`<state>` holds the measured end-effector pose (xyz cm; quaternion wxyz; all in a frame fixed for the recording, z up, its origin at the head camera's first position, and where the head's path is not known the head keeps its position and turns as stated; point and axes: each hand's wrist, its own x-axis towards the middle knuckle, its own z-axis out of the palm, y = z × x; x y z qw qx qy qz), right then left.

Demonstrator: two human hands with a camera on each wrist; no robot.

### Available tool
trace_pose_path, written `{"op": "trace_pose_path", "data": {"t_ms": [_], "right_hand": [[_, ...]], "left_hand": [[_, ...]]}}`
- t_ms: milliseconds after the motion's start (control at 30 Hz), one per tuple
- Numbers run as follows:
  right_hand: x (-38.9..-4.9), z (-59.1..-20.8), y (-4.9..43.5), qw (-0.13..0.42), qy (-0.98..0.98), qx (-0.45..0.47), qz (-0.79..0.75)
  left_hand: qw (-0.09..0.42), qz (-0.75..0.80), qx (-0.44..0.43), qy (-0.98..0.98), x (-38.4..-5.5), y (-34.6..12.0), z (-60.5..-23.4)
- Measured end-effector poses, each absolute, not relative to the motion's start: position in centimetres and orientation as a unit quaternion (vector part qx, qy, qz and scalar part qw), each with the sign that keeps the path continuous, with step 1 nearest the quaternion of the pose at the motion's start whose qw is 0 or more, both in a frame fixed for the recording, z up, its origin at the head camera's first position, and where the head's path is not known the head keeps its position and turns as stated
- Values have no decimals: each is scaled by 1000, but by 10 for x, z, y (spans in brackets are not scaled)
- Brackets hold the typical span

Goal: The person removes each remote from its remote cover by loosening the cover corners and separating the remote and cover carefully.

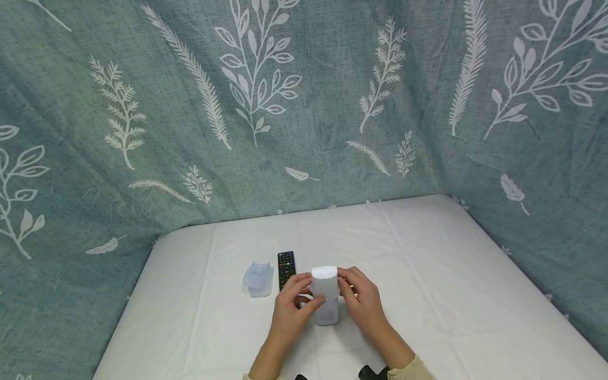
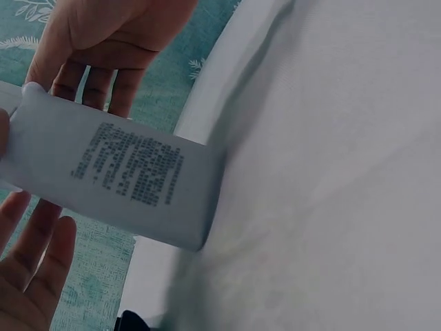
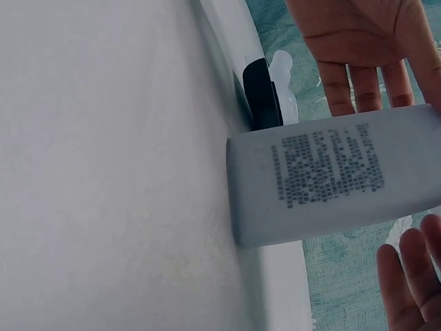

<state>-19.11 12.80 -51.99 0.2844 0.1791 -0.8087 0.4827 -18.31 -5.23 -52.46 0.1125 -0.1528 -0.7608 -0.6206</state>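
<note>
A white container (image 1: 326, 295) with rounded edges and a brighter white top stands upright on the table between both hands. A block of small dark print covers the lower face of the container (image 2: 131, 165) in the left wrist view. My left hand (image 1: 292, 311) holds its left side, thumb on the near face and fingers bent around the edge. At the upper right edge, just below the top, the thumb and index finger of my right hand (image 1: 363, 301) grip it. The other fingers of the right hand (image 3: 410, 276) extend past its side.
A black remote control (image 1: 286, 266) with coloured buttons lies left of the container, partly behind the left hand. Further left is a pale blue, translucent folded piece (image 1: 258, 279). White cloth covers the table (image 1: 228, 338); green leaf-patterned fabric (image 1: 304, 105) hangs around it.
</note>
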Motion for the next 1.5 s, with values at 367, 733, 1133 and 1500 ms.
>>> {"op": "trace_pose_path", "data": {"t_ms": [367, 733, 1133, 1500], "right_hand": [[-183, -502, 130, 252, -785, 221, 521], [-204, -519, 138, 237, -788, 237, 517], [-203, -526, 134, 257, -805, 210, 491], [-201, -520, 129, 259, -805, 187, 500]], "left_hand": [[133, -625, -116, -760, -188, -50, -519], [157, -625, -106, -757, -197, -46, -513], [146, -632, -100, -754, -195, -52, -522], [164, -636, -81, -750, -197, -55, -518]]}}
